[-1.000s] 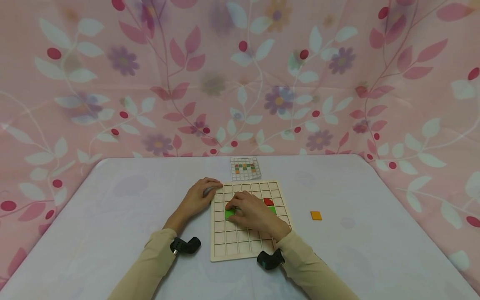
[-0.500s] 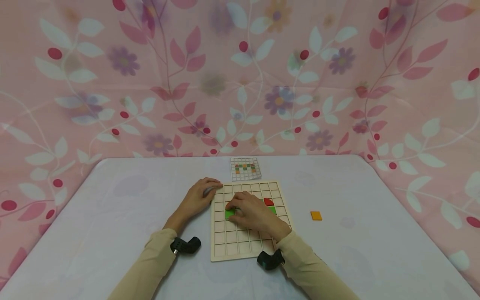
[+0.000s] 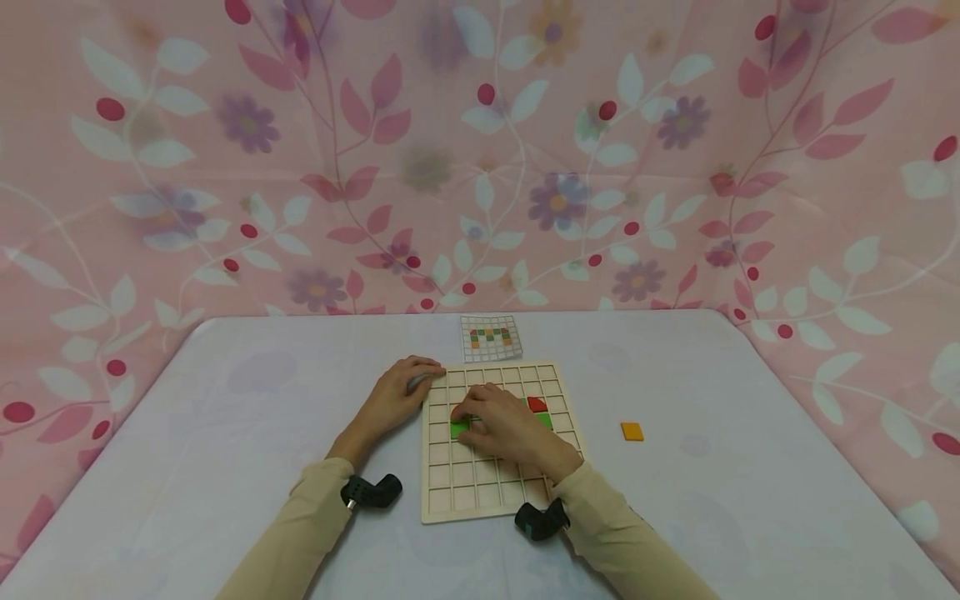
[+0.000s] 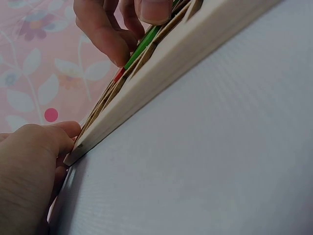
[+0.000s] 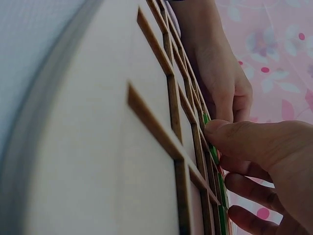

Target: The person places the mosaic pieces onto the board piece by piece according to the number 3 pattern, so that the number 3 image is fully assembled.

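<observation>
A pale wooden grid board [image 3: 463, 493] lies on the table. My left hand [image 3: 397, 390] grips its far left corner, fingertips over the frame. My right hand [image 3: 504, 421] reaches across the board and pinches a green square tile [image 3: 460, 430] in a left-hand cell, thumb at its near edge and index finger at its far edge. The left wrist view shows a sliver of red tile [image 4: 119, 74] just beyond that green tile. On the board's right side sit a red rounded tile [image 3: 537, 404] and another green tile [image 3: 547, 421]. My right hand hides the cells between.
A small printed pattern card [image 3: 491, 337] lies just beyond the board. To the right, a loose orange square tile [image 3: 632, 431] rests on the white table [image 3: 712, 517]. A pink floral curtain [image 3: 480, 167] hangs behind the table.
</observation>
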`<move>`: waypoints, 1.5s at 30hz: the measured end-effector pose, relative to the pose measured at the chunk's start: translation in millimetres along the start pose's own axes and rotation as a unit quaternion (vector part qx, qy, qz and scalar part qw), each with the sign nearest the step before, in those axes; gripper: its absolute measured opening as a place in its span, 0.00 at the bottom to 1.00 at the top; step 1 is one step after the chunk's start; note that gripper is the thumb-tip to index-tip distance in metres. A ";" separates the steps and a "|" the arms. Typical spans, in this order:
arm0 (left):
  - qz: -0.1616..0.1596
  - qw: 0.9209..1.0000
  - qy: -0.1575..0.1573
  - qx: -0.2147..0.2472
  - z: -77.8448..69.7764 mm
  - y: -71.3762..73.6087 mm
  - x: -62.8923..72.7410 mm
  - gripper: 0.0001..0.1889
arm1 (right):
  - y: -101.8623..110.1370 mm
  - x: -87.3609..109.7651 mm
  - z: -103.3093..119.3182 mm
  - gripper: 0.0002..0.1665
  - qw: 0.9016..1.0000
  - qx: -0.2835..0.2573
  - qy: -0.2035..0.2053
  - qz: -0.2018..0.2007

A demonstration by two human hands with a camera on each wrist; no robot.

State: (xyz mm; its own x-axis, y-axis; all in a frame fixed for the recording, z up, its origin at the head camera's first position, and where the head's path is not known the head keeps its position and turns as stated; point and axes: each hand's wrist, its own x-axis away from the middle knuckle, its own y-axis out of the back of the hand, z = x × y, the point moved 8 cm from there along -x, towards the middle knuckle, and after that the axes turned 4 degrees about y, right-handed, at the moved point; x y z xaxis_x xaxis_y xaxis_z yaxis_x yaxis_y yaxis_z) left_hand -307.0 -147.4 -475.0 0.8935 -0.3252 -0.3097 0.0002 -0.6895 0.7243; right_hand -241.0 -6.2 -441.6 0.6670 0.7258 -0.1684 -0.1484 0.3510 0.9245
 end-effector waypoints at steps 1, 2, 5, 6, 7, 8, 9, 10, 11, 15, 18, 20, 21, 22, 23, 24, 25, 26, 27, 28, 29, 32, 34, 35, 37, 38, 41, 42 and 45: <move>0.000 1.000 0.000 0.000 0.0 -0.2 0.0 0.13 | 0.0 0.1 0.0 0.13 1.000 0.000 0.001 0.000; 0.000 1.000 0.000 0.002 -0.2 -0.2 0.0 0.13 | 0.1 0.3 0.0 0.13 1.000 0.000 0.001 0.000; -0.002 1.000 -0.002 0.003 -1.2 -0.1 -0.2 0.13 | 0.5 0.6 0.1 0.12 1.000 -0.001 0.001 0.000; -0.003 1.000 -0.003 0.003 -1.6 -0.1 -0.1 0.13 | 0.7 0.7 0.0 0.13 1.000 -0.001 0.001 0.000; -0.004 1.000 -0.004 0.003 -1.8 -0.1 -0.1 0.13 | 0.9 1.0 -0.1 0.13 1.000 -0.002 0.001 0.001; -0.004 1.000 -0.004 0.002 -2.0 -0.2 -0.1 0.13 | 1.1 1.3 -0.2 0.13 1.000 -0.005 0.001 0.001; -0.005 1.000 -0.006 0.000 -2.6 -0.2 0.0 0.13 | 1.3 1.6 -0.5 0.13 1.000 -0.008 0.002 0.001; -0.005 1.000 -0.006 -0.001 -2.6 -0.3 0.1 0.13 | 1.8 2.1 -0.7 0.13 1.000 -0.012 0.003 0.000; -0.005 1.000 -0.006 -0.002 -2.7 -0.4 0.1 0.13 | 2.4 2.7 -1.1 0.13 1.000 -0.016 0.004 -0.001; -0.009 1.000 -0.007 0.003 -3.5 0.5 0.3 0.13 | 4.9 6.1 -5.0 0.12 1.000 -0.023 0.007 -0.006; -0.015 1.000 -0.012 0.003 -4.6 1.1 0.2 0.13 | 7.0 10.3 -9.6 0.11 1.000 -0.022 0.005 -0.010; -0.017 1.000 -0.015 0.001 -5.4 1.0 0.1 0.13 | 9.4 13.6 -12.6 0.11 1.000 -0.023 0.004 -0.016; -0.017 1.000 -0.016 0.000 -5.6 0.8 0.0 0.13 | 10.6 15.3 -14.4 0.11 1.000 -0.024 0.004 -0.019; -0.018 1.000 -0.017 -0.001 -5.8 0.7 0.0 0.13 | 12.1 17.0 -16.1 0.11 0.999 -0.025 0.005 -0.024; -0.018 1.000 -0.016 -0.002 -5.7 0.6 0.0 0.13 | 13.7 18.6 -18.1 0.10 0.999 -0.026 0.004 -0.029; -0.017 1.000 -0.015 -0.001 -5.6 0.5 -0.1 0.13 | 15.6 20.2 -19.9 0.10 0.999 -0.027 0.003 -0.034; -0.017 1.000 -0.014 -0.001 -5.6 0.4 0.0 0.13 | 17.5 21.8 -21.6 0.09 0.999 -0.028 0.004 -0.040; -0.017 1.000 -0.013 0.001 -5.4 0.4 0.1 0.13 | 19.6 23.4 -23.1 0.08 0.998 -0.027 0.006 -0.047; -0.017 1.000 -0.013 0.000 -5.4 0.5 0.2 0.13 | 21.3 25.1 -25.2 0.07 0.998 -0.028 0.006 -0.054; -0.018 1.000 -0.014 -0.002 -5.5 0.6 0.4 0.13 | 23.2 26.8 -26.9 0.06 0.998 -0.026 0.007 -0.062; -0.017 1.000 -0.014 -0.004 -5.5 0.5 0.5 0.13 | 25.2 28.6 -28.5 0.05 0.997 -0.025 0.009 -0.069; -0.017 1.000 -0.012 -0.005 -5.3 0.4 1.0 0.13 | 31.4 34.3 -31.6 0.03 0.996 -0.019 0.017 -0.091; -0.015 1.000 -0.012 -0.006 -5.2 0.2 1.4 0.13 | 35.0 38.2 -33.5 0.03 0.995 -0.021 0.021 -0.100; -0.013 1.000 -0.011 -0.005 -4.9 0.0 1.5 0.13 | 36.5 40.1 -34.8 0.03 0.994 -0.022 0.019 -0.101; -0.011 1.000 -0.009 -0.003 -5.0 0.1 1.9 0.13 | 38.9 43.8 -38.2 0.03 0.994 -0.025 0.014 -0.101; -0.010 1.000 -0.009 -0.003 -5.1 0.1 2.1 0.13 | 39.8 45.6 -40.4 0.03 0.995 -0.026 0.010 -0.100; -0.010 1.000 -0.011 -0.003 -6.1 0.8 2.4 0.13 | 43.0 51.9 -47.7 0.03 0.995 -0.022 -0.009 -0.096; -0.013 1.000 -0.014 -0.005 -6.7 1.4 2.7 0.13 | 44.4 54.2 -50.0 0.03 0.995 -0.022 -0.013 -0.098; -0.022 1.000 -0.017 -0.006 -6.8 3.5 3.4 0.13 | 47.8 61.6 -57.1 0.03 0.994 -0.022 -0.025 -0.105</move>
State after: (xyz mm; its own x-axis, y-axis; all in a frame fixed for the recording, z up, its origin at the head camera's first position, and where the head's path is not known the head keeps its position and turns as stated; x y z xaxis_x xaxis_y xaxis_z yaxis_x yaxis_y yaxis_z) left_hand -300.9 -146.5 -469.3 0.8767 -0.3160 -0.3626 0.0456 -0.6959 0.7167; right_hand -248.7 89.1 -427.3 0.7216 0.6046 -0.3373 -0.0343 0.5178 0.8548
